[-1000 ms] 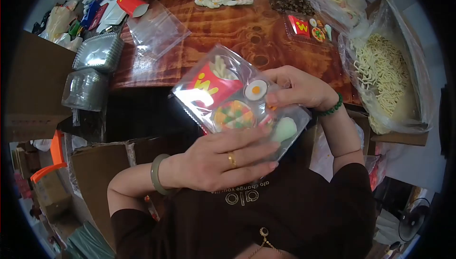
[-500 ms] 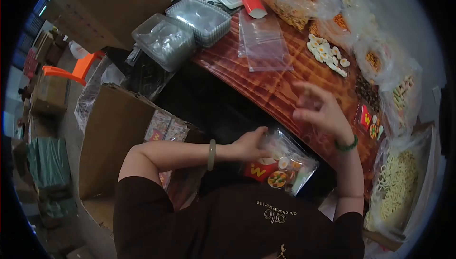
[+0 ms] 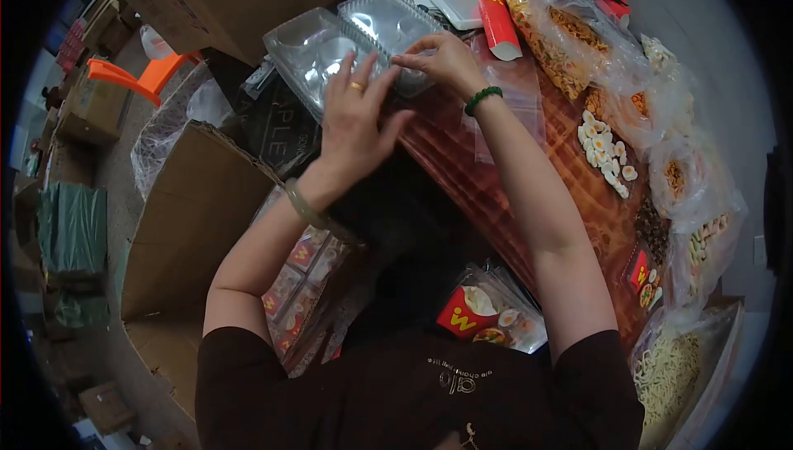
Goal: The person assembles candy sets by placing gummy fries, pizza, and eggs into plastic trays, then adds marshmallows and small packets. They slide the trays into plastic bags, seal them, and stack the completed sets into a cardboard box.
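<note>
My left hand, with a ring and a pale bangle, is open in front of the stacked clear plastic trays. Its fingers are spread and overlap the left stack in view. My right hand, wearing a green bead bracelet, pinches thumb and forefinger together at the rim of a clear plastic tray in the right stack. At my lap lies a clear packet with a red fries-box charm and small toy food pieces inside; neither hand touches it.
An open cardboard box holds several filled packets. On the brown table are zip bags, small egg-shaped pieces and a red carton. Plastic bags of small pieces line the far right, above noodle-like strands.
Both hands have moved up and away, from the packet at my lap and the table edge to the clear trays. The packet stays at my lap. The camera view has shifted slightly.
</note>
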{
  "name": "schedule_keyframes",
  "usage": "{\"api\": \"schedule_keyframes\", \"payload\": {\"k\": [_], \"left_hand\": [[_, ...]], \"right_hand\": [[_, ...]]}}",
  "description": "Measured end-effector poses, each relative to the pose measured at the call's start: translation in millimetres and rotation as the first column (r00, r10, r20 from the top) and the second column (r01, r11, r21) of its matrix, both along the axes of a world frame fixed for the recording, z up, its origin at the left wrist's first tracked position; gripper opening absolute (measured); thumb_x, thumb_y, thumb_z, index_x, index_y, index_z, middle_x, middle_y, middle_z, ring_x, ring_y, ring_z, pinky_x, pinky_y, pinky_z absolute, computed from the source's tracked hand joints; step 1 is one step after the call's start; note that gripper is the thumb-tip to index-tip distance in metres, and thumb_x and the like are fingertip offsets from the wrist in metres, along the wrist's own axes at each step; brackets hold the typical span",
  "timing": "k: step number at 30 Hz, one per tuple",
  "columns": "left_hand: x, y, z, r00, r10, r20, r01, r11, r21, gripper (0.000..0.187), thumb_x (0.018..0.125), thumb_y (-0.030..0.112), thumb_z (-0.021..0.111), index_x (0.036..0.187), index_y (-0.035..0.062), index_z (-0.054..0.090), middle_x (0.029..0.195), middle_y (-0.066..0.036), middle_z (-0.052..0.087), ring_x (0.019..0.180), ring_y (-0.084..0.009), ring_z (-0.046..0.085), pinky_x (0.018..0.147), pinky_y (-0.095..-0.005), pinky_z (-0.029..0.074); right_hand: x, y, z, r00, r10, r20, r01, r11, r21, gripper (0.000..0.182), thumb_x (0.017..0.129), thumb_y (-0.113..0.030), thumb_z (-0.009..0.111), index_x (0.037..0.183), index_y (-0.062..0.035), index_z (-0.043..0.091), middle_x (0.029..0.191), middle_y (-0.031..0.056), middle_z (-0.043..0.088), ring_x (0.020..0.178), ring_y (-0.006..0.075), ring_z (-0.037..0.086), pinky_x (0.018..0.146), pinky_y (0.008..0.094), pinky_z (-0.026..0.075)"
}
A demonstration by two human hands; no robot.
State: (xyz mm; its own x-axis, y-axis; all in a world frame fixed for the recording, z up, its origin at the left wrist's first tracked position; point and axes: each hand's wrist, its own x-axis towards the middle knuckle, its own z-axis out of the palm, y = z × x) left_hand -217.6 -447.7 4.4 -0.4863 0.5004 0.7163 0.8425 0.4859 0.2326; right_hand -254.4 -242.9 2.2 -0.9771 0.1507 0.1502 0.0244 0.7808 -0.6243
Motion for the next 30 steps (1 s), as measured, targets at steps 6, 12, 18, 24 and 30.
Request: {"api": "schedule_keyframes", "payload": {"k": [6, 12, 18, 24, 30], "left_hand": [[-36, -9, -13, 0.99, 0.138, -0.01, -0.138, 0.985, -0.103, 0.051, 0.073, 0.027, 0.073, 0.119, 0.0086, 0.058, 0.126, -0.016, 0.053, 0.122, -0.0373, 0.042, 0.099, -0.0475, 0.034], [-34, -9, -13, 0.988, 0.156, 0.015, -0.153, 0.981, -0.116, 0.048, 0.076, 0.028, 0.072, 0.118, 0.0095, 0.059, 0.126, -0.013, 0.054, 0.122, -0.0344, 0.045, 0.1, -0.0467, 0.033], [-43, 6, -7, 0.996, 0.069, -0.06, -0.083, 0.951, -0.298, 0.041, 0.079, 0.022, 0.067, 0.117, 0.0094, 0.058, 0.127, -0.011, 0.055, 0.121, -0.0337, 0.046, 0.1, -0.0536, 0.032], [-62, 21, -5, 0.997, 0.007, 0.073, 0.012, 0.965, -0.263, 0.048, 0.076, 0.019, 0.069, 0.119, 0.0038, 0.055, 0.125, -0.018, 0.054, 0.119, -0.0363, 0.047, 0.099, -0.0511, 0.036], [-73, 35, 68, 0.999, 0.025, -0.025, -0.015, 0.943, 0.332, 0.098, 0.066, 0.031, 0.084, 0.138, -0.0066, 0.028, 0.131, -0.027, 0.046, 0.126, -0.036, 0.043, 0.104, -0.0419, 0.036]], "right_hand": [[-18, 17, -24, 0.999, 0.04, -0.009, -0.041, 0.981, -0.187, 0.045, 0.066, -0.055, 0.076, 0.086, -0.0146, 0.075, 0.081, 0.0044, 0.071, 0.078, 0.0184, 0.066, 0.079, 0.0356, 0.046], [-23, 18, -26, 0.996, 0.073, 0.047, -0.054, 0.945, -0.321, 0.043, 0.067, -0.052, 0.076, 0.087, -0.0139, 0.075, 0.08, 0.0057, 0.071, 0.075, 0.0179, 0.066, 0.074, 0.0321, 0.048], [4, -32, 20, 0.998, -0.053, 0.021, 0.038, 0.896, 0.443, 0.022, 0.081, -0.031, 0.061, 0.092, -0.0148, 0.071, 0.088, 0.0154, 0.068, 0.085, 0.0334, 0.066, 0.075, 0.0415, 0.052], [9, -31, -3, 0.92, -0.074, -0.385, 0.235, 0.89, 0.39, 0.014, 0.079, -0.019, 0.057, 0.092, -0.0118, 0.06, 0.086, 0.0121, 0.066, 0.084, 0.0317, 0.063, 0.07, 0.0459, 0.049], [107, 59, 86, 0.896, 0.284, -0.342, -0.182, 0.936, 0.301, 0.014, 0.083, -0.004, 0.061, 0.095, -0.008, 0.054, 0.084, 0.0054, 0.058, 0.081, 0.0167, 0.059, 0.07, 0.0322, 0.049]]}}
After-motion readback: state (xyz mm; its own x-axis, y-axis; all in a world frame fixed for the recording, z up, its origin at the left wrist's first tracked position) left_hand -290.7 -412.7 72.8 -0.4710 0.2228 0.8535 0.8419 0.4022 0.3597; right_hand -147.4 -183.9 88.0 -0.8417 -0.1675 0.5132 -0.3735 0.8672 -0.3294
